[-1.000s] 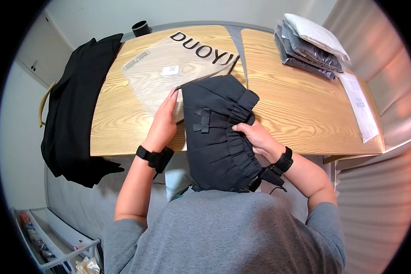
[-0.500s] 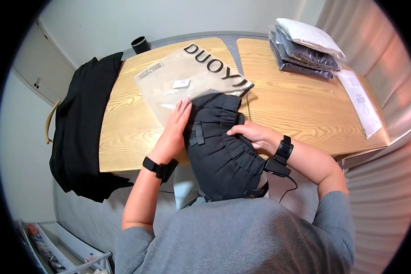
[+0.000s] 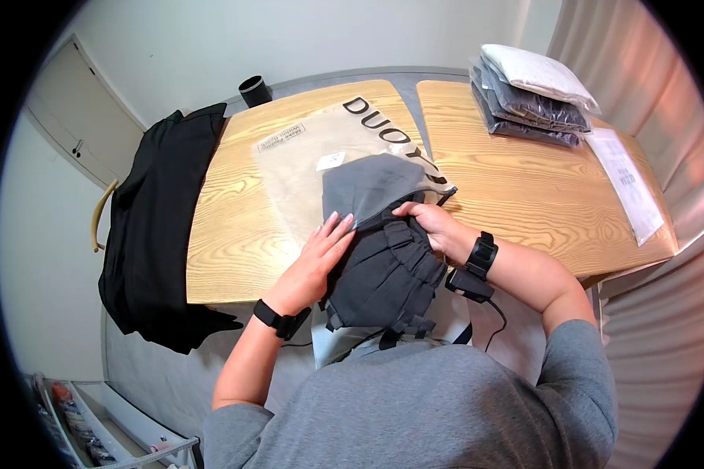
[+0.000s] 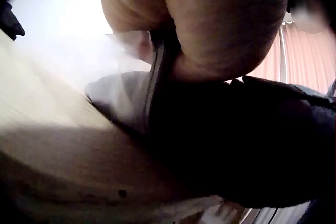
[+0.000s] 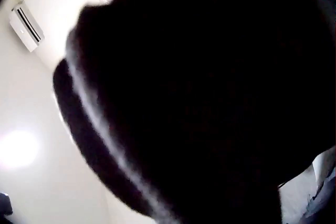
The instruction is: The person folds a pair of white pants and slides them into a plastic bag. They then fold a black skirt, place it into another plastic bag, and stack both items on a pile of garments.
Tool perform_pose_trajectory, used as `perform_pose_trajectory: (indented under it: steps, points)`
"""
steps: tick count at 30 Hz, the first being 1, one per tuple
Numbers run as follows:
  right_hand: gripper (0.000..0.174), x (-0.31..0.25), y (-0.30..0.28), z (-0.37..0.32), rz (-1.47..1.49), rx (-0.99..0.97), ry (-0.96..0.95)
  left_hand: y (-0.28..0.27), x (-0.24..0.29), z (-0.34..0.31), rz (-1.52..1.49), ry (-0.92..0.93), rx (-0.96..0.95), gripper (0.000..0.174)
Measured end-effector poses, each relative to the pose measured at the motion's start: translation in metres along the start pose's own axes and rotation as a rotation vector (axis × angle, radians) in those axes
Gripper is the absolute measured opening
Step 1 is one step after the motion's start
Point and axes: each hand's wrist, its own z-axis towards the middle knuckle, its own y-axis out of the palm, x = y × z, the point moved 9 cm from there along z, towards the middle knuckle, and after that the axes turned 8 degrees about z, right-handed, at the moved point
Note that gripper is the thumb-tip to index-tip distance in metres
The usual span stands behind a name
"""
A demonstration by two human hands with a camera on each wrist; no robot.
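Note:
A folded black garment [image 3: 391,262] with a gathered elastic waist lies partly inside a translucent zip bag [image 3: 289,168] with large black lettering, its far part showing grey through the plastic. My left hand [image 3: 313,262] holds the bag's mouth at the garment's left side, fingers stretched along it and thumb hidden. The left wrist view shows the bag's dark zip edge [image 4: 155,85] running up into that hand. My right hand [image 3: 438,227] grips the garment's waist from the right, thumb on top. Dark cloth [image 5: 184,108] fills most of the right wrist view.
Black clothing [image 3: 160,219] drapes over the table's left edge beside a wooden curved handle [image 3: 96,219]. Bagged garments [image 3: 532,102] are stacked at the back right, near a flat white bag [image 3: 626,184]. A black bin [image 3: 254,91] stands behind the wooden table [image 3: 235,234].
The garment has slid forward from over the bag into its mouth, so plastic now covers its far part. Both hands followed, and the left fingers came to lie along the mouth.

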Motion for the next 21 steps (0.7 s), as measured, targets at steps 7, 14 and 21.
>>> perform_pose_trajectory:
  steps: [7, 14, 21]
  points:
    - [0.016, -0.018, 0.015, -0.015, 0.075, -0.031, -0.119, 0.008, 0.01, -0.018, -0.046, -0.016, -0.036, 0.065]
    - [0.041, -0.048, -0.025, 0.001, -0.207, 0.362, -0.423, 0.006, 0.031, -0.019, 0.022, -0.001, -0.018, 0.066]
    - [0.04, -0.072, -0.029, 0.003, -0.312, 0.622, -0.885, 0.009, 0.065, -0.002, 0.008, 0.043, -0.008, 0.069]
